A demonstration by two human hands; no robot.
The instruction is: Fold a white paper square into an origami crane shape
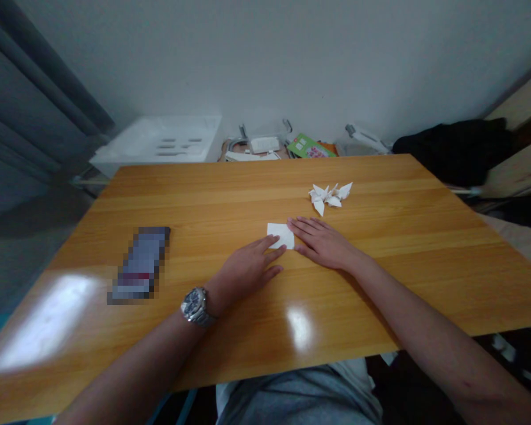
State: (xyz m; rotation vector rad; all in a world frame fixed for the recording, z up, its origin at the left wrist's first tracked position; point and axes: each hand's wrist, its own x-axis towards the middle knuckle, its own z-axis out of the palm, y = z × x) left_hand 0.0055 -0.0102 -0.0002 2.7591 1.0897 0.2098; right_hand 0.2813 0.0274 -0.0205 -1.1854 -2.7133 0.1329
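Observation:
A small white sheet of paper (281,234) lies flat on the wooden table (380,277) near its middle. My left hand (246,269), with a metal watch on its wrist, rests flat on the table, and its fingertips press the paper's near left edge. My right hand (323,242) lies flat beside the paper, its fingers stretched out and touching the paper's right edge. Two folded white paper cranes (330,196) sit just beyond my right hand.
A blurred flat object (140,263) lies on the table's left side. Behind the far edge stand a white box (159,141), a green packet (310,147) and small clutter. Dark cloth (451,147) is heaped at the right, and a curtain hangs at the left.

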